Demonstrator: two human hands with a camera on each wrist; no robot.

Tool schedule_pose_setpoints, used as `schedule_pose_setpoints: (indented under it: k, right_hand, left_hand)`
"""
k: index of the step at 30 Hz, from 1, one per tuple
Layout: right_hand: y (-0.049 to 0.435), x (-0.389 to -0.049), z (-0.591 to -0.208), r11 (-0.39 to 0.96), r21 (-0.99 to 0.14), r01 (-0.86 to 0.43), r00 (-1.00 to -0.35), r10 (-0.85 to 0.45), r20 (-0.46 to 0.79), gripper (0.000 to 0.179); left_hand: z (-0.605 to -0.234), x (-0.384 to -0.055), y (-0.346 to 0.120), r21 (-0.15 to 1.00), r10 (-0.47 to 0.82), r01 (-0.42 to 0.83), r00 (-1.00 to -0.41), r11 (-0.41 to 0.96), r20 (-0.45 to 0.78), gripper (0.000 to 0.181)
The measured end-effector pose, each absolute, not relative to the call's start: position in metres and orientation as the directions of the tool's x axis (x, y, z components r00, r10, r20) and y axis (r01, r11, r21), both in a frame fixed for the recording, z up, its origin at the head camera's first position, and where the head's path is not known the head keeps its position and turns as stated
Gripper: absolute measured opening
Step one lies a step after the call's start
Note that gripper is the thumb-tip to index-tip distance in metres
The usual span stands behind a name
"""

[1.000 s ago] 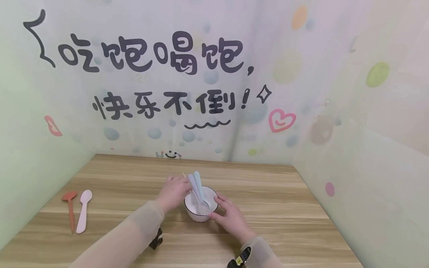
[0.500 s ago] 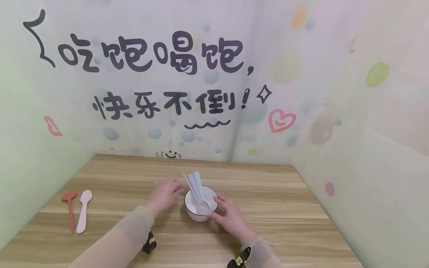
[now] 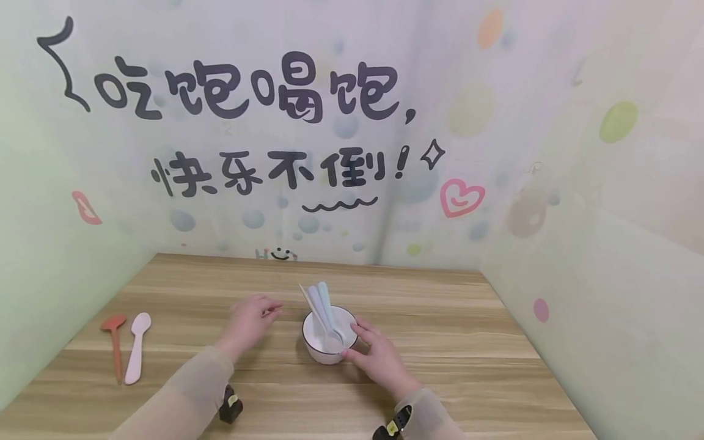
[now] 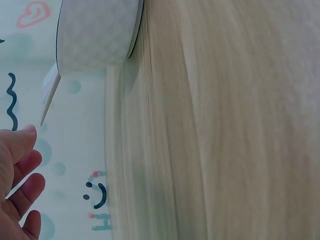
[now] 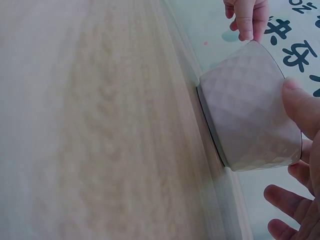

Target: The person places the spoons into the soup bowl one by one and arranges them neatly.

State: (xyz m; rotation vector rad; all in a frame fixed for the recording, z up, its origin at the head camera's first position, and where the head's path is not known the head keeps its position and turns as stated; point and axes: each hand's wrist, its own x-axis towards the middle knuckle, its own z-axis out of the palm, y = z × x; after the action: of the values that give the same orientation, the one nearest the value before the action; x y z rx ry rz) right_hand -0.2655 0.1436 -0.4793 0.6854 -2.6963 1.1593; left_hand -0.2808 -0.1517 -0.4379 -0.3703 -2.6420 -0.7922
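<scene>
A white bowl (image 3: pixel 316 354) with a dark rim stands mid-table; the right wrist view shows the faceted wall of the same bowl (image 5: pixel 245 110). Inside lean a light-blue spoon (image 3: pixel 325 298), a lilac-handled utensil (image 3: pixel 316 298) and a thin pale-handled utensil (image 3: pixel 305 295), handles pointing away; their lower ends overlap. My right hand (image 3: pixel 379 360) holds the bowl's right side, its thumb at the near rim. To the bowl's left, my left hand (image 3: pixel 250 321) hovers with loosely bent fingers and holds nothing. The left wrist view shows this hand (image 4: pixel 17 175) apart from the pale handle's tip.
At the table's left lie an orange-red utensil (image 3: pixel 115 348) with a broad head and a pale pink spoon (image 3: pixel 135 348), side by side. The wooden table (image 3: pixel 484 342) meets a printed wall (image 3: pixel 352 238) at the back, with more wall at both sides.
My left hand has let go of the pale-handled utensil and drawn away to the left of the bowl. The right hand and the bowl have stayed in place.
</scene>
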Motion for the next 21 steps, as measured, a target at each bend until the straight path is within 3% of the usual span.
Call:
schedule_pose_setpoints:
  k: [21]
  right_hand:
    - [0.144, -0.267, -0.482, 0.601, -0.664, -0.445, -0.893, -0.352, 0.28, 0.065]
  left_hand:
    - [-0.449, -0.261, -0.204, 0.649, 0.004, 0.17, -0.969, 0.741, 0.249, 0.026]
